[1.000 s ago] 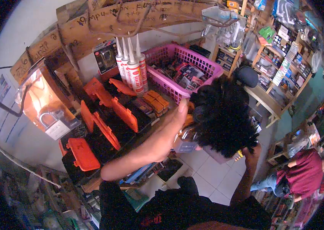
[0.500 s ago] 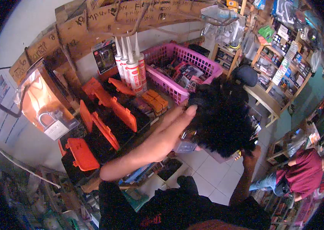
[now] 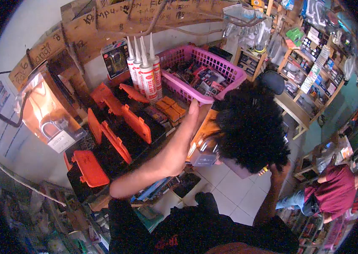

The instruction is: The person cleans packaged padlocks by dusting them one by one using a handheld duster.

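Observation:
My left hand (image 3: 184, 137) is closed on a packaged padlock (image 3: 204, 157) with an orange backing card, its thumb along the card's near edge. A fingertip shows below the pack. A big black feather duster (image 3: 251, 127) covers the right part of the pack and touches it. My right hand (image 3: 278, 174) is at the lower right of the duster, closed by its handle; the feathers hide most of the fingers. A similar padlock pack (image 3: 62, 139) hangs on the wall at the left.
A case with raised orange lids (image 3: 91, 169) stands left of my arm. Behind it are white sealant tubes (image 3: 147, 78), small orange boxes (image 3: 170, 109) and a pink basket (image 3: 229, 70) of packaged goods. A person in a maroon shirt (image 3: 337, 190) bends by shelves at the right.
My left hand has drawn back left and down, its thumb now upright at the pack's edge. More of the orange card shows. The feather duster has shifted slightly over the pack.

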